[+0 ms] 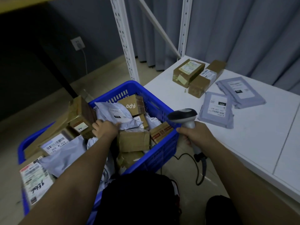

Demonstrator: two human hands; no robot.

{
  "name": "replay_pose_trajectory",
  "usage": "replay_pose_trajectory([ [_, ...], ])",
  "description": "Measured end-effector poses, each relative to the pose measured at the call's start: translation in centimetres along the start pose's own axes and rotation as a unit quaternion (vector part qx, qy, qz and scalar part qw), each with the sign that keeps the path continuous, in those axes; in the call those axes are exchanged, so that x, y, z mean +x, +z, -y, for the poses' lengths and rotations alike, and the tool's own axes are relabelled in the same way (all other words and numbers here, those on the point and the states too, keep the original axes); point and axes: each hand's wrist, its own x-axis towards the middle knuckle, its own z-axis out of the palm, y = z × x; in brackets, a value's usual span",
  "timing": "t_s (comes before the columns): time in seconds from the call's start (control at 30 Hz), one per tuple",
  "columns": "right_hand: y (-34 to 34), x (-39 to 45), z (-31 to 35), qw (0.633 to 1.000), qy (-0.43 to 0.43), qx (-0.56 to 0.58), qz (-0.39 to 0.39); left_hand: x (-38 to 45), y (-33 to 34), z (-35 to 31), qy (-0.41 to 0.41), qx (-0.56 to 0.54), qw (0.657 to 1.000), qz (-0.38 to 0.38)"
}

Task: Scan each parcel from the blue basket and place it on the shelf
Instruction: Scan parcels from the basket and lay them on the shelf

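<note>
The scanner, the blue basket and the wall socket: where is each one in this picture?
scanner (182, 115), head view, on its dark head.
blue basket (164, 151), head view, on its right outer wall.
wall socket (78, 44), head view, on its faceplate.
</note>
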Motion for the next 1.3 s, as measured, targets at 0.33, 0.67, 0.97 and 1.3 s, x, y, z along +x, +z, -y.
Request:
replay_pose_trajectory([
  [0.33,-1.1,-0.2,0.3,0.999,-0.019,0.023,-0.028,-2.7,-3.0,-4.7,0.206,-0.329,0.92,-0.059],
  [0.67,-5.2,-0.2,0.4,0.928,-0.062,0.324,-0.176,-15.4,-6.6,-15.0,0.309,-0.547,0.759,0.172],
  [0.97,-8.9,-1.3,-0.8,0.917,-0.074,0.305,-0.246,-18.6,-4.7,-17.0,0.171,-0.638,0.688,0.301],
  [1.3,-9.8,-1.9,-0.8,0.942,-0.177,0.165,-0.231,-15.9,-3.4,-16.2,0.162,-0.546,0.76,0.314],
])
